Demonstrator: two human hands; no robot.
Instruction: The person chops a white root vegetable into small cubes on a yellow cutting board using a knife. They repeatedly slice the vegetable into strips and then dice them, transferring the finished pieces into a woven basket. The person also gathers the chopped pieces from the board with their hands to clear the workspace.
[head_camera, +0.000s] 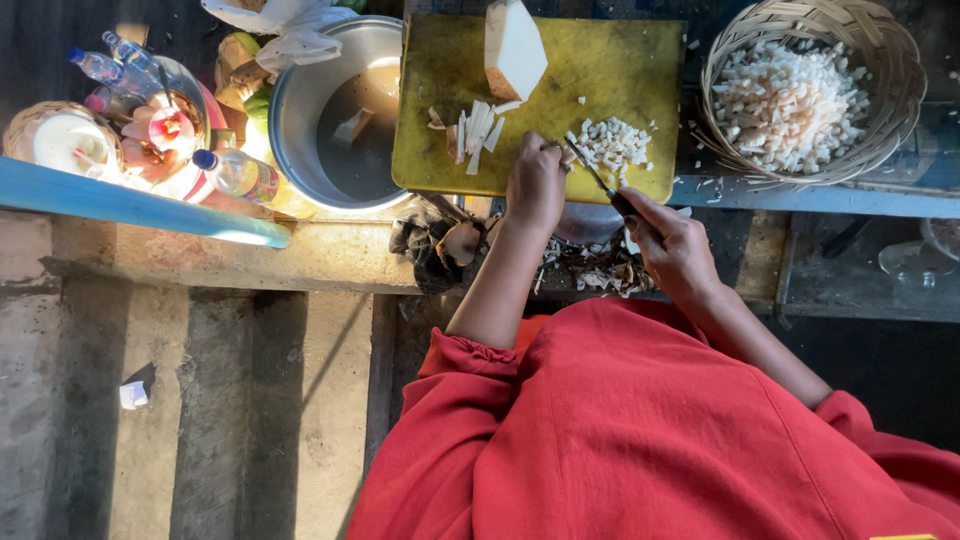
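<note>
My left hand (536, 185) rests on the near edge of a yellow cutting board (620, 75), fingers curled on white strips next to a pile of small diced pieces (612, 142). My right hand (672, 242) grips the dark handle of a knife (592, 172) whose blade points at that pile. More white strips (478, 130) lie in the board's middle. A large white root chunk (514, 48) stands at the far edge.
A woven basket (885, 60) full of diced white pieces sits at right. A metal bowl of water (300, 110) is left of the board. Plastic bottles (235, 172), small bowls and bags crowd the far left. Peelings (590, 270) lie below the board.
</note>
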